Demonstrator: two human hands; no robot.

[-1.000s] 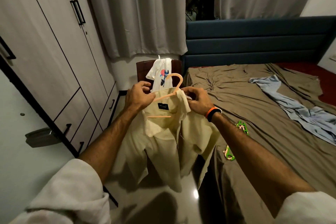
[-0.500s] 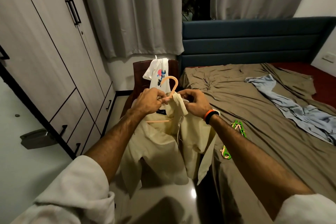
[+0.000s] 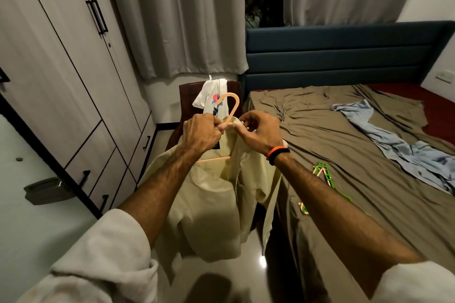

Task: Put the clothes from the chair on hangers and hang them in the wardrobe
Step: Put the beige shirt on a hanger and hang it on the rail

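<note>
While both arms reach forward, the left hand is closed in a fist around the neck of the orange hanger, just under its hook, and the right hand pinches the collar of the pale yellow shirt between thumb and fingers, right beside the hanger neck. This shirt hangs down from the hanger in the air, in front of the person, above the shiny floor, and the lower bar of the hanger is visible inside the open collar. Behind the hands stands the dark wooden chair, and a white T-shirt with a coloured print lies over its back. At the left side is the wardrobe with its doors closed and black handles. At the right side is the bed with a wrinkled olive sheet; a light blue garment lies on it, and some green hangers lie near its left edge, close to the right forearm. An orange and black band is on the right wrist, and grey curtains hang behind the chair
</note>
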